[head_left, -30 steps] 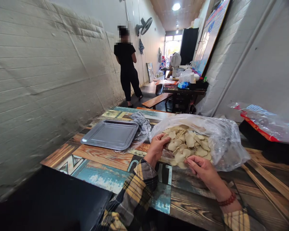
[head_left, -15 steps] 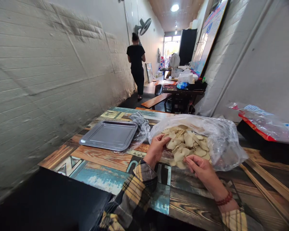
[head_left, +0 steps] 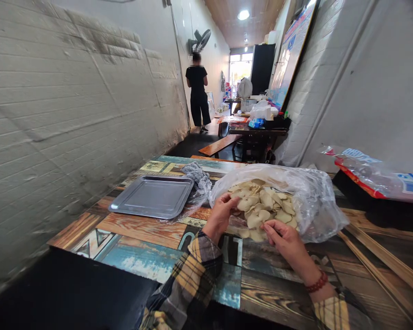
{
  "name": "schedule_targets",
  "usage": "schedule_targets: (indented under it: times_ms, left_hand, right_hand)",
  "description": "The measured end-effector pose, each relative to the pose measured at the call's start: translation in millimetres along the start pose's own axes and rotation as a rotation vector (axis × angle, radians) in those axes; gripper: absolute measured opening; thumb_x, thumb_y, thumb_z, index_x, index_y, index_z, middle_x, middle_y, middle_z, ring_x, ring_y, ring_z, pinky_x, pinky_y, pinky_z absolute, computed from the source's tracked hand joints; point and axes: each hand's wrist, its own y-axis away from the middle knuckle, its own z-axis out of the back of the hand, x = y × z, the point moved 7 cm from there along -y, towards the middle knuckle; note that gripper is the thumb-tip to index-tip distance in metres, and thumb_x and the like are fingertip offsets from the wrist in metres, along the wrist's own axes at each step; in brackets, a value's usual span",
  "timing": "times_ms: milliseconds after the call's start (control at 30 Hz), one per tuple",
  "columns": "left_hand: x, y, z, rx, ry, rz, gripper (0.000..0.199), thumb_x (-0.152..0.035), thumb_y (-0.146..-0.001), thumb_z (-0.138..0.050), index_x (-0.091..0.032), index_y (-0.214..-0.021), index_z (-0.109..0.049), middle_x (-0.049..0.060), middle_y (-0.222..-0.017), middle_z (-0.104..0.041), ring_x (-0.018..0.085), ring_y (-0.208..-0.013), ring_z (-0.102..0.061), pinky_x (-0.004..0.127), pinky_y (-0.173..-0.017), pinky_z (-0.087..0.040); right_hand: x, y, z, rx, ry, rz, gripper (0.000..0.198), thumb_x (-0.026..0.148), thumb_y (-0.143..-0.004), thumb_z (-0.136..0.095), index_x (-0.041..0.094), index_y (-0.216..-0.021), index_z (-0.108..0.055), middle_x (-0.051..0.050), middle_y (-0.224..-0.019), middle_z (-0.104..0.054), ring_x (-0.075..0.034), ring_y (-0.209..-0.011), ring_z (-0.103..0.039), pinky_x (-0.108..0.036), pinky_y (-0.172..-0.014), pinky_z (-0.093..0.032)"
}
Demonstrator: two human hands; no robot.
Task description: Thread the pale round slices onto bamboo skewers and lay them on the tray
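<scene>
A clear plastic bag (head_left: 316,201) lies with its mouth toward me, full of thin pale beige slices (head_left: 261,199) with rounded, uneven edges. At the left side of the pile, my left hand (head_left: 220,211) is closed, its thumb and fingertips pinched on the edge of a slice. My right hand (head_left: 284,238) is closed too, thumb and forefinger pinching the rim of a slice at the front of the pile. Left of the bag rests a shallow grey metal tray (head_left: 151,197) with nothing on it. A crumpled grey cloth (head_left: 197,175) sits between tray and bag.
Wooden sticks (head_left: 375,266) lie at the right of the patterned table (head_left: 141,229). Behind them, clear packaging with a red edge (head_left: 375,176) rests on a black object. Farther off are a bench (head_left: 220,145), a cluttered table (head_left: 258,130) and a person in black (head_left: 198,96).
Both hands stay at the slices with little movement. The person in the background has stepped farther away, and the view has shifted slightly.
</scene>
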Motion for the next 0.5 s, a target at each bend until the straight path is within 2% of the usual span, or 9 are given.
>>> schedule_targets:
  times_ms: [100,200,300,400,500]
  left_hand:
    - [3,-4,4,-0.022,0.09,0.014,0.044,-0.046,-0.061,-0.093,-0.015,-0.083,-0.071,0.001,-0.072,-0.066,0.01,-0.06,-0.059,0.021,-0.055,-0.046]
    - [3,-5,6,-0.043,0.164,0.023,0.045,-0.051,-0.067,-0.088,-0.015,-0.091,-0.074,0.007,-0.087,-0.075,0.018,-0.078,-0.069,0.026,-0.065,-0.053]
    - [2,-1,0,-0.007,0.193,0.048,0.047,-0.051,-0.066,-0.089,-0.015,-0.094,-0.076,0.011,-0.095,-0.077,0.023,-0.091,-0.072,0.03,-0.075,-0.056]
    - [2,2,-9,0.083,0.157,0.082,0.043,-0.042,-0.064,-0.091,-0.013,-0.093,-0.076,0.011,-0.095,-0.078,0.024,-0.092,-0.073,0.031,-0.078,-0.056]
    - [1,2,-12,0.106,0.124,0.06,0.042,-0.038,-0.062,-0.093,-0.012,-0.089,-0.076,0.011,-0.087,-0.078,0.024,-0.087,-0.073,0.03,-0.076,-0.056]
  right_hand:
    - [4,2,-3,0.034,-0.05,-0.025,0.049,0.066,-0.086,-0.057,0.019,-0.076,-0.067,0.003,-0.053,-0.051,-0.012,-0.047,-0.042,-0.024,-0.044,-0.031]
    - [6,4,-8,0.068,-0.093,-0.029,0.051,0.068,-0.085,-0.058,0.02,-0.074,-0.067,0.004,-0.052,-0.051,-0.012,-0.047,-0.042,-0.024,-0.045,-0.031]
    - [6,4,-12,0.088,-0.111,-0.04,0.05,0.067,-0.086,-0.058,0.019,-0.077,-0.068,0.004,-0.051,-0.051,-0.011,-0.044,-0.041,-0.025,-0.045,-0.031]
    - [6,4,-12,0.07,-0.072,-0.035,0.047,0.064,-0.087,-0.059,0.019,-0.076,-0.068,0.004,-0.051,-0.052,-0.011,-0.043,-0.042,-0.025,-0.046,-0.032]
    - [6,3,-11,0.04,-0.016,-0.012,0.045,0.061,-0.088,-0.059,0.019,-0.074,-0.07,0.003,-0.052,-0.055,-0.012,-0.044,-0.045,-0.025,-0.047,-0.035]
